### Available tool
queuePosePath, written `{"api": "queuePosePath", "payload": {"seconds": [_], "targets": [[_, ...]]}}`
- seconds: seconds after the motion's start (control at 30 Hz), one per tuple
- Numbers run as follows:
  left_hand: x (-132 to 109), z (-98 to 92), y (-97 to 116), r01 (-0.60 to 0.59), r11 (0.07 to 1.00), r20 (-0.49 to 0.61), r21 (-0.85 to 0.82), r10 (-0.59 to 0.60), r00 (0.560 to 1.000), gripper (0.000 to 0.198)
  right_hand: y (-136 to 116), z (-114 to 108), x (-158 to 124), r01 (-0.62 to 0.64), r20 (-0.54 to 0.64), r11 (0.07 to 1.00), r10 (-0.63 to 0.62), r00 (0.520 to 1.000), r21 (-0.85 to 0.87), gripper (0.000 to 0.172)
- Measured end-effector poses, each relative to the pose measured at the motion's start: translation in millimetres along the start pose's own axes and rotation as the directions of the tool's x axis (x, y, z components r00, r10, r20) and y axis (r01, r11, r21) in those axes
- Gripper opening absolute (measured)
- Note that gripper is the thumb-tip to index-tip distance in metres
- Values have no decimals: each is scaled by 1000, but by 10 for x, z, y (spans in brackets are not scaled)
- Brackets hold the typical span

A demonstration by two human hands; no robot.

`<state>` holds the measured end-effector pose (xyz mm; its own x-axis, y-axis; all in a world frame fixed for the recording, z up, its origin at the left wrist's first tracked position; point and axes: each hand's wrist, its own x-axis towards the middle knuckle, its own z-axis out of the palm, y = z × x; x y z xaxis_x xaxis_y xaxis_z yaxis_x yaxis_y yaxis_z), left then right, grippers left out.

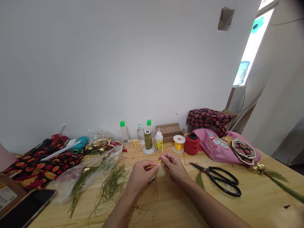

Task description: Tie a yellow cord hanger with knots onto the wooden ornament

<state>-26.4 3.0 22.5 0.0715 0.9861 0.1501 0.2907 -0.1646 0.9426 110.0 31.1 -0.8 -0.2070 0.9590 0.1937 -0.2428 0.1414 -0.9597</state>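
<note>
Between my hands runs a thin yellow cord [160, 161]. My left hand [143, 174] pinches it between thumb and forefinger, and a small piece, mostly hidden, hangs below those fingers. My right hand [173, 165] grips the same cord a little to the right, its end sticking up past the fingertips. Just behind my hands stand a yellow-labelled glue bottle [159, 142], an olive thread spool [148, 141] and a white spool of yellow cord [178, 145]. Black-handled scissors [220, 177] lie to the right, with a small green tassel [199, 180] by their blades.
Loose green threads [112, 183] and a plastic bag [68, 183] lie left, near a phone [30, 207]. A red thread cone [192, 144], a pink cloth bag [211, 148] and an octagonal ornament [242, 151] sit right. Bottles and a cardboard box [167, 132] line the wall.
</note>
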Motion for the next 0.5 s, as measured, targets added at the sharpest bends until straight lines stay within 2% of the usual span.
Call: {"api": "queuePosePath", "payload": {"seconds": [0.13,0.23,0.37,0.43,0.5], "targets": [[-4,-2,32,-18,1000,-16,-7,18,1000,16,-12,-20,-1,-64,34,993,61,998,96,25],[-4,-21,11,-37,996,-88,80,44,995,18,-36,-19,-19,-51,33,993,47,998,106,23],[-11,-21,-33,-5,984,-272,180,54,961,18,-62,21,-66,64,56,997,-61,997,-41,20],[-2,4,-57,19,995,-282,98,10,959,18,-67,42,-88,158,94,979,-147,985,-129,17],[17,38,-82,35,998,-222,-46,-45,974,19,-67,51,-100,251,136,948,-227,964,-197,15]]}}
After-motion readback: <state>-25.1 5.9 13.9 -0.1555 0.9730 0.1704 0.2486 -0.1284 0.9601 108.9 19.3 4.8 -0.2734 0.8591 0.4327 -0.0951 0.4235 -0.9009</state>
